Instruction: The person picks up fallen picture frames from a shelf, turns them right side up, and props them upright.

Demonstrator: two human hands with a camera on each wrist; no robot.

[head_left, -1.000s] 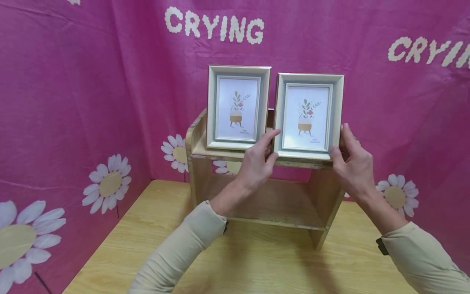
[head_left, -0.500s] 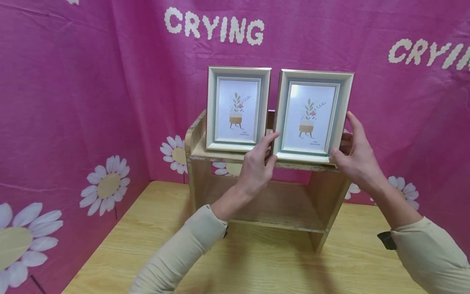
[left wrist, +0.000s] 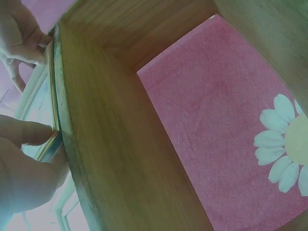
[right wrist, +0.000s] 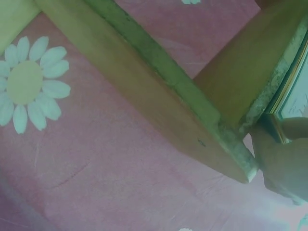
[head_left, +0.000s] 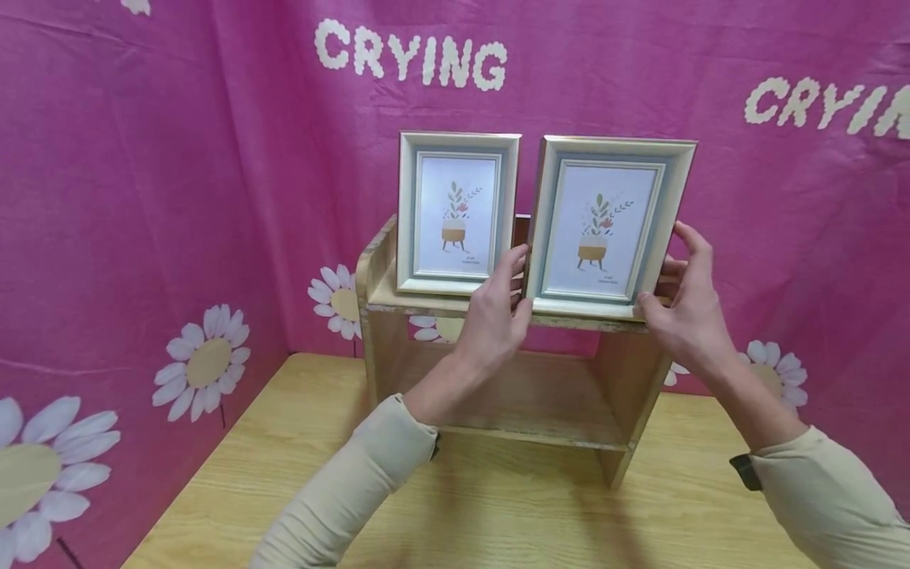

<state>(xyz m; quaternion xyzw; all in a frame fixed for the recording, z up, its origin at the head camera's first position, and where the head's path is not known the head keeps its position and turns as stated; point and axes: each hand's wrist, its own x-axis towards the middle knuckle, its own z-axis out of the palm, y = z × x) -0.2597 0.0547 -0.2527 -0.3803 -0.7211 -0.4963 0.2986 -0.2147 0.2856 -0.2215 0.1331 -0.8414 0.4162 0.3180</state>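
In the head view, a pale picture frame with a potted-plant print stands on the top board of a small wooden shelf, its top leaning slightly right. My left hand pinches its lower left corner between thumb and fingers, also seen at the board's front edge in the left wrist view. At the lower right corner my right hand holds it, thumb on the front and other fingers partly hidden behind. A matching picture frame stands just left, near the back of my left hand.
The shelf has a lower board and a raised, rounded left side panel. It stands on a light wood table. Pink cloth with daisies and lettering hangs behind and to the left.
The right picture frame has turned, its upper right side shifting rightward. My right hand moved a little right with it; my left hand stayed nearly in place. The left frame has not moved.
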